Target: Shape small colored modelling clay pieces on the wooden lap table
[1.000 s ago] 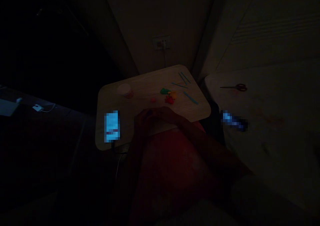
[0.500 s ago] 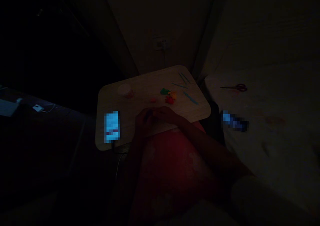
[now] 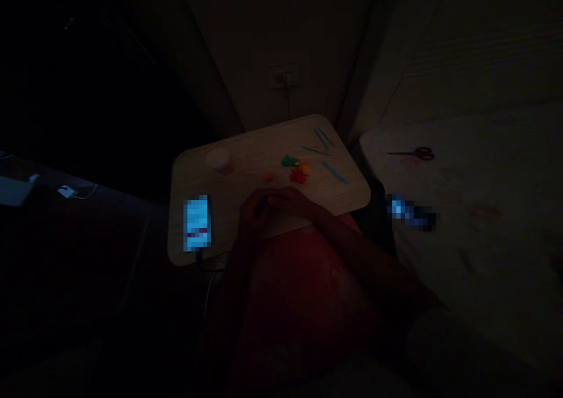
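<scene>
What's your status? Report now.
Left grip, right grip close together, contents too dark to tell. Red-yellow-green cluster just beyond, untouched. Blue tools off right, not blocking.

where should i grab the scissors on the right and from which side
Probably best by the reddish handle loops, coming from the right: the scissors lie on the pale surface with the loops at the right end and the narrow blades pointing left, toward the table.
</scene>
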Demonstrator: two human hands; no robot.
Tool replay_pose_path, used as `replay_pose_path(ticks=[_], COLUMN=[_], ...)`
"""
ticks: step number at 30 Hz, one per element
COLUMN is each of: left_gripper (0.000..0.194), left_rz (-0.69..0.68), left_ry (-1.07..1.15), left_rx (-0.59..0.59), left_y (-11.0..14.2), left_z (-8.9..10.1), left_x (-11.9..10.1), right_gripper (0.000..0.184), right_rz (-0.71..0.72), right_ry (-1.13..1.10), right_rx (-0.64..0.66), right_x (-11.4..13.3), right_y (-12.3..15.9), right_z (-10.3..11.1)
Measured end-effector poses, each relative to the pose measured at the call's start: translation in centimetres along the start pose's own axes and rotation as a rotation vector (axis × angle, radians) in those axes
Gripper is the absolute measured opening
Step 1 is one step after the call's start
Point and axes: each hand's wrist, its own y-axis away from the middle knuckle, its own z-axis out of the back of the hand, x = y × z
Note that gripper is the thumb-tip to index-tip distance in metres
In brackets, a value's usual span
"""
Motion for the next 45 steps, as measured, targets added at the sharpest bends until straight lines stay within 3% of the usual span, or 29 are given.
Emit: replay_pose_path(ticks=[13, 26, 34, 45], left_gripper=[0.032, 0.034, 0.039, 0.039], left_rz=[-0.099, -0.033, -0.063, -0.007], left_ry=[-0.038, -0.066, -0.038, -0.016], left_rx=[0.025, 0.008, 0.008, -0.041], left_y=[-0.16, -0.14, -0.04, -0.07], left_z=[0.03, -0.01, 0.19, 0.11], left_x=[0.20, 0.24, 0.12, 0.25], right_gripper=[0.050, 0.041, 0.038, 0.051], right_rz=[-0.007, 0.018, 0.065, 0.029], right_ry=[0.004, -0.051, -0.094, -0.064], right_rx=[0.001, -0.030, -0.020, -0.014], right_x=[0.04, -0.03, -0.12, -0.81], right_y=[-0.07, -0.20, -0.21, -0.31], right_z=[-0.12, -0.09, 0.20, -0.12])
